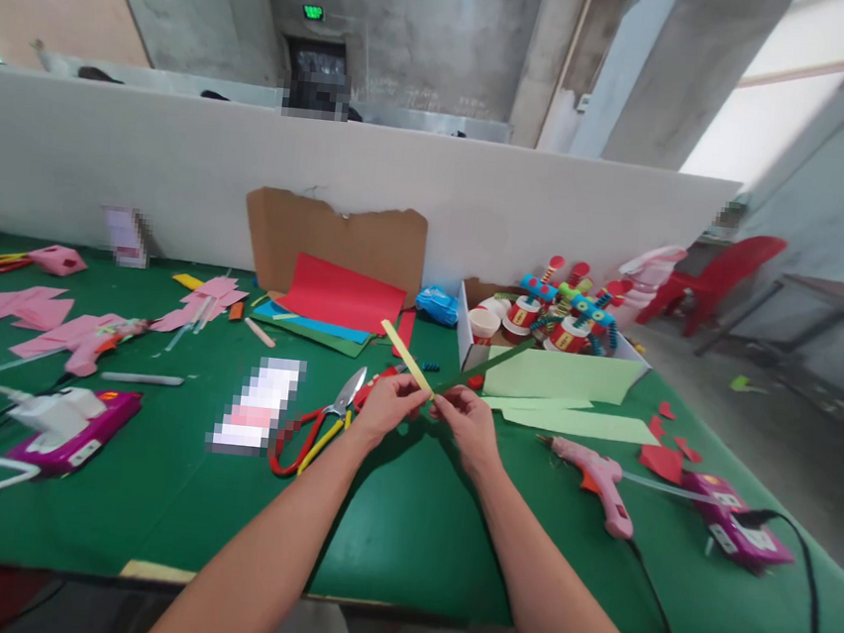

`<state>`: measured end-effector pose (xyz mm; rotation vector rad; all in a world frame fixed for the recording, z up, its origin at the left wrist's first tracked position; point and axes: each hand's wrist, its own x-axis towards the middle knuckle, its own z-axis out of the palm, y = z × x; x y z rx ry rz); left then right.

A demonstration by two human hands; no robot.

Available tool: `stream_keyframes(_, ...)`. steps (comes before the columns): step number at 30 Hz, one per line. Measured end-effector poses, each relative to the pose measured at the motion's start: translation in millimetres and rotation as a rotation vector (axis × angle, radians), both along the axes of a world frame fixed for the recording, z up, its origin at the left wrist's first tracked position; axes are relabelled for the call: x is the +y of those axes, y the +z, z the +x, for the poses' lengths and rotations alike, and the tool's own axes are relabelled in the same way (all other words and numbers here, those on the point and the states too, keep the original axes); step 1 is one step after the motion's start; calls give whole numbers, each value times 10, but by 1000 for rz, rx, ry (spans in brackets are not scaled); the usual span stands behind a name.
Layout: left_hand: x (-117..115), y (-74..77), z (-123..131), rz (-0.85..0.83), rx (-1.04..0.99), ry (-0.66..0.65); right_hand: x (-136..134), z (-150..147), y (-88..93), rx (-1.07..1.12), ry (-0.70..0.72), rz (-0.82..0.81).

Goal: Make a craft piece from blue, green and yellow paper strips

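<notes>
Both hands meet above the middle of the green table (pixel 386 532). The left hand (pixel 386 405) pinches the lower end of a pale yellow paper strip (pixel 405 356) between thumb and fingers; the strip rises up and to the left. The right hand (pixel 466 422) pinches the lower end of a dark green paper strip (pixel 488 365), which rises up and to the right toward a white box (pixel 465 333) with paper cups. The two strips cross between the fingertips. Scissors with red and yellow handles (pixel 318 424) lie just left of the left hand. A pink glue gun (pixel 595 481) lies to the right, near light green paper sheets (pixel 569 378).
</notes>
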<state>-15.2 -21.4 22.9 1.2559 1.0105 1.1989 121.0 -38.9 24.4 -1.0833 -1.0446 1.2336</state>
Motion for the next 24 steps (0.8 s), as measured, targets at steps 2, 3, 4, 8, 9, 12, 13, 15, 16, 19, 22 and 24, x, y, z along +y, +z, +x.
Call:
stream_keyframes(2,-3,-6,10,-5,-4,4,2,-8,-16,-3,-1,0)
stream_keyframes(3,-5,-8,17,-15,-13,-7,3,-14,-25,3,-12,0)
stream_keyframes(4,-7,-10,26,-28,-25,-19,4,-20,-34,13,-22,-1)
stream_keyframes(8,-8,-18,49,-76,-81,-38,-2,-41,-49,48,-36,-12)
stream_keyframes(9,-6,-21,49,-77,-95,-31,-4,-41,-47,48,-31,-13)
stream_keyframes(12,4,-29,35,-70,-133,-15,-2,-23,-40,103,6,-26)
stream_keyframes(13,5,-30,28,-72,-145,-12,4,-13,-41,149,22,-45)
stream_keyframes(15,4,-30,16,-79,-154,-23,23,8,-54,251,40,-108)
stream_keyframes(16,0,-29,12,-84,-150,-38,33,16,-65,291,44,-142)
stream_keyframes(19,-13,-31,10,-87,-118,-97,54,23,-100,343,60,-194)
stream_keyframes(22,-18,-41,15,-76,-87,-110,54,12,-119,362,86,-199)
stream_keyframes(24,-14,-49,16,-66,-71,-101,47,5,-120,375,95,-206)
